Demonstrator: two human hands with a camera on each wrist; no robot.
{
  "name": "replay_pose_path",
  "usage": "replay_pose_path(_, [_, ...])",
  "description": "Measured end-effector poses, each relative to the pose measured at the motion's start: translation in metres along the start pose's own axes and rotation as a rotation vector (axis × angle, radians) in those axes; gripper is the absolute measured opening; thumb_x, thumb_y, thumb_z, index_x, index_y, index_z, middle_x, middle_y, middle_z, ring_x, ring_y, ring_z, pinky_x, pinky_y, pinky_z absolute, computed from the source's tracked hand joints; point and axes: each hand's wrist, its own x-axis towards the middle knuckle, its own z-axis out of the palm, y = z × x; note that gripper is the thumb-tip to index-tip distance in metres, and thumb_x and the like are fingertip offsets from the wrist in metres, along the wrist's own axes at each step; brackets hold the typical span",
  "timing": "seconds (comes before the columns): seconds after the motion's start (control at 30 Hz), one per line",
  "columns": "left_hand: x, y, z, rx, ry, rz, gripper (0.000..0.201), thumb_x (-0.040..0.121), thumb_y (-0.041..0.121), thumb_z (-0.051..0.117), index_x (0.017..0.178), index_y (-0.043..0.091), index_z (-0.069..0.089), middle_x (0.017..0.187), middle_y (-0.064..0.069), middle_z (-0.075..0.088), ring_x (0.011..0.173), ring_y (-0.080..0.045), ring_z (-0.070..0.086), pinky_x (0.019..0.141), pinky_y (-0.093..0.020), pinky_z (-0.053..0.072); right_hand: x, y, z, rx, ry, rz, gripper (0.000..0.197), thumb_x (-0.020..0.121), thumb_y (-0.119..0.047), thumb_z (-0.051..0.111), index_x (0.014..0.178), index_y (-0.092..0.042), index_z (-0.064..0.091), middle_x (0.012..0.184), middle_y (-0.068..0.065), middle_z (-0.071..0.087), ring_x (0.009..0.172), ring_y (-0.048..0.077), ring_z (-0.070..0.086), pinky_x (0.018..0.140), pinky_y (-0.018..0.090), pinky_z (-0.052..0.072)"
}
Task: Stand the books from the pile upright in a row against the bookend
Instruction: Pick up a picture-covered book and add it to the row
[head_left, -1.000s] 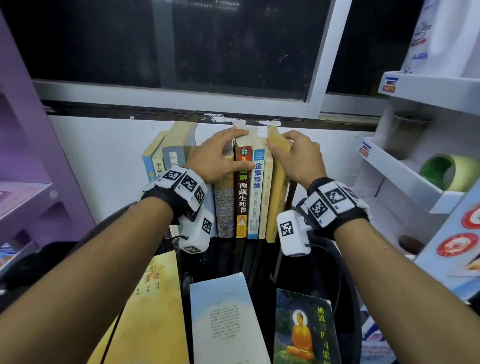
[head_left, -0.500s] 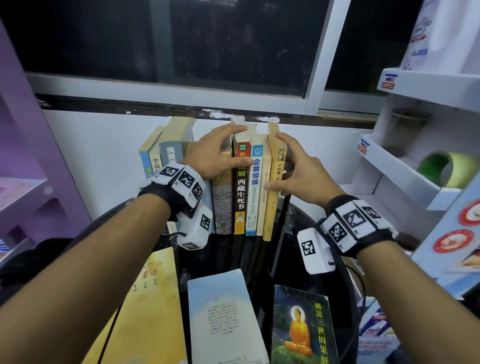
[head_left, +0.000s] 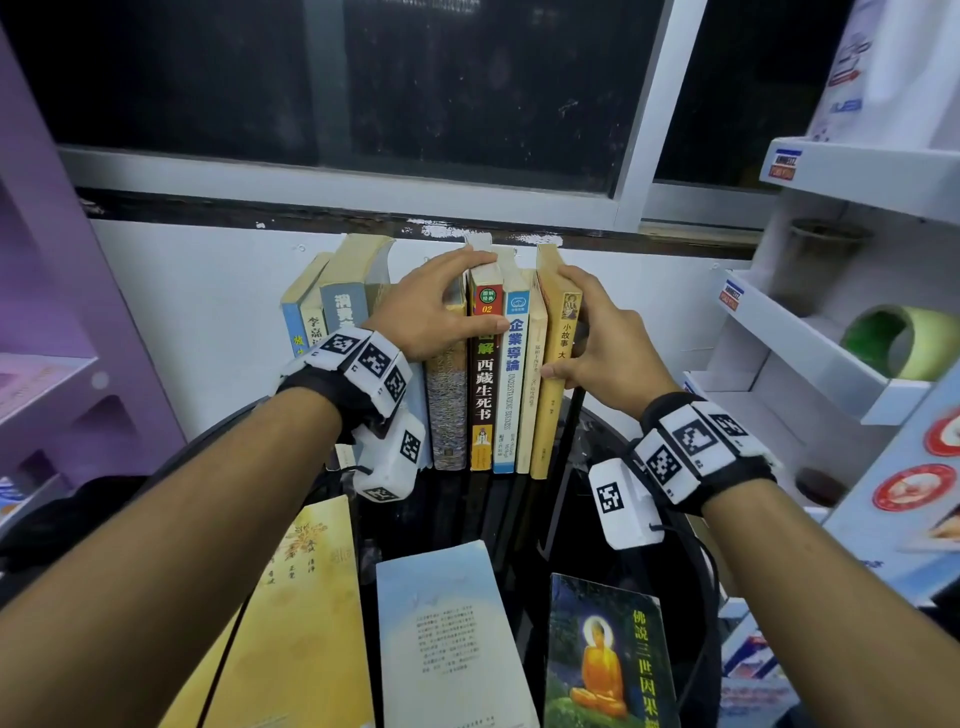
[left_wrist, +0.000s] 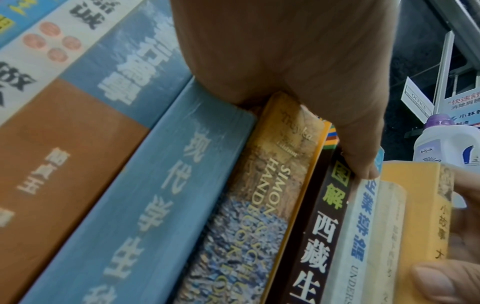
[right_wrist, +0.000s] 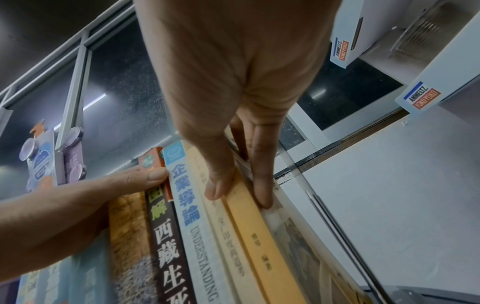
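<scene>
Several books stand upright in a row (head_left: 484, 384) against the white wall. My left hand (head_left: 485, 291) arches over their tops, fingers behind, thumb pressing the spines of the dark brown book (left_wrist: 319, 226) and the blue-white book (head_left: 511, 395). My right hand (head_left: 566, 327) pinches the yellow book (head_left: 550, 415) at the row's right end, thumb on the spine (right_wrist: 259, 236), fingers flat on its right cover. A thin dark upright piece (head_left: 575, 415) stands just right of it; I cannot tell if it is the bookend. Three books lie flat in front: yellow (head_left: 291, 623), pale blue (head_left: 447, 639), green with an orange seated figure (head_left: 608, 665).
The books rest on a black glass table (head_left: 467, 519). A white shelf unit (head_left: 831, 353) with a green tape roll (head_left: 893, 338) stands close on the right. A purple shelf (head_left: 62, 364) is on the left. Dark window panes are above the row.
My right hand slid from the top of the yellow book down to its side and spine, and the book went from leaning to upright against the row. The left hand stayed put.
</scene>
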Motion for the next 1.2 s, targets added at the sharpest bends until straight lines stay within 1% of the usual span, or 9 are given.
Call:
replay_pose_path(0.13, [-0.001,0.0,-0.001,0.005,-0.004,-0.009,0.092,0.057,0.077,0.063,0.139,0.043,0.04,0.151,0.011,0.038,0.136,-0.012,0.041,0.109,-0.047,0.04,0.007,0.001,0.0,0.013,-0.02,-0.01,0.097,0.075,-0.001,0.079,0.148,-0.033,0.024,0.122,0.003,0.062,0.085,0.008,0.069,0.069,0.033,0.062])
replay_pose_path(0.23, [-0.001,0.0,0.0,0.011,-0.008,-0.02,0.091,0.057,0.078,0.062,0.139,0.045,0.039,0.153,0.011,0.034,0.137,-0.013,0.038,0.109,-0.048,0.039,0.012,0.003,0.0,0.016,-0.019,-0.011,0.096,0.074,0.0,0.079,0.147,-0.033,0.025,0.123,0.003,0.062,0.084,0.009,0.069,0.068,0.035,0.062])
replay_pose_path(0.4, [0.0,-0.001,0.0,0.003,-0.01,-0.024,0.09,0.057,0.078,0.063,0.137,0.046,0.039,0.152,0.01,0.037,0.136,-0.014,0.04,0.108,-0.048,0.04,0.018,0.006,0.002,0.047,-0.026,-0.008,0.098,0.071,-0.001,0.082,0.146,-0.034,0.028,0.133,0.007,0.058,0.086,0.014,0.073,0.065,0.039,0.062])
replay_pose_path(0.6, [0.0,-0.002,0.0,0.004,-0.017,-0.021,0.09,0.058,0.078,0.064,0.137,0.045,0.04,0.149,0.011,0.041,0.134,-0.013,0.042,0.107,-0.048,0.042,0.017,0.007,0.007,0.067,-0.023,0.008,0.102,0.067,-0.002,0.085,0.144,-0.04,0.03,0.134,0.007,0.057,0.083,0.015,0.073,0.064,0.039,0.062])
replay_pose_path(0.73, [-0.002,0.002,-0.002,0.008,-0.014,-0.006,0.086,0.065,0.068,0.068,0.141,0.037,0.041,0.151,0.007,0.038,0.135,-0.014,0.041,0.108,-0.048,0.041,0.015,0.008,0.008,0.075,-0.02,0.005,0.101,0.068,-0.002,0.085,0.144,-0.041,0.03,0.131,0.007,0.058,0.085,0.014,0.073,0.064,0.039,0.062])
replay_pose_path(0.97, [-0.004,0.004,-0.002,0.006,-0.014,-0.019,0.088,0.062,0.072,0.065,0.139,0.04,0.04,0.15,0.009,0.039,0.134,-0.014,0.043,0.106,-0.048,0.043,0.014,0.008,0.01,0.053,-0.032,0.024,0.104,0.069,-0.003,0.084,0.143,-0.047,0.026,0.13,0.007,0.057,0.09,0.013,0.072,0.068,0.04,0.062])
replay_pose_path(1.1, [-0.005,0.004,-0.001,0.009,-0.01,-0.028,0.089,0.06,0.077,0.064,0.138,0.044,0.039,0.15,0.009,0.039,0.135,-0.014,0.042,0.105,-0.049,0.043,0.01,0.003,0.009,0.017,-0.039,0.027,0.107,0.075,-0.006,0.08,0.149,-0.045,0.014,0.139,0.005,0.053,0.096,0.011,0.069,0.073,0.033,0.061])
replay_pose_path(1.13, [-0.006,0.005,-0.001,0.012,-0.009,-0.031,0.089,0.06,0.077,0.064,0.139,0.044,0.039,0.151,0.01,0.038,0.135,-0.014,0.041,0.106,-0.049,0.043,0.009,0.002,0.009,0.006,-0.04,0.029,0.108,0.076,-0.006,0.08,0.15,-0.044,0.012,0.14,0.004,0.052,0.096,0.011,0.068,0.072,0.03,0.061])
replay_pose_path(1.2, [-0.007,0.007,-0.001,0.02,-0.001,-0.028,0.089,0.06,0.077,0.063,0.139,0.043,0.04,0.15,0.009,0.039,0.135,-0.014,0.041,0.106,-0.049,0.042,0.01,0.001,0.01,-0.009,-0.031,0.033,0.106,0.076,-0.007,0.079,0.15,-0.043,0.012,0.139,0.004,0.052,0.092,0.009,0.066,0.065,0.023,0.058])
